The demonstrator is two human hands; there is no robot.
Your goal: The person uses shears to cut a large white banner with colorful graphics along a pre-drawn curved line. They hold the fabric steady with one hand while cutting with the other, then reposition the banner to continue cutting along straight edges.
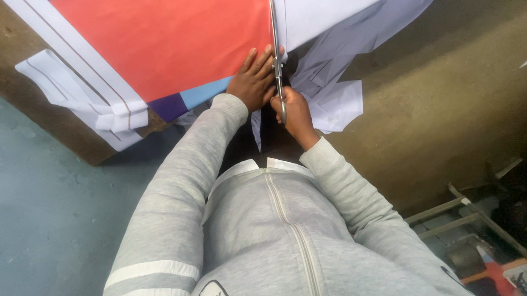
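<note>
Two hands cut a red sheet with long scissors on a brown worktop.

The left hand [252, 80] lies flat, fingers spread, its grip released, pressing the red sheet [170, 36] just beside the blades; the right hand [295, 111] has its grip clenched round the handles of the scissors [276, 53], whose blades run up along the sheet's right edge; white paper [341, 20] lies to the right of the blades; folded white strips [77, 91] hang over the worktop [451, 98] at the left edge; grey sleeves cover both arms.
</note>
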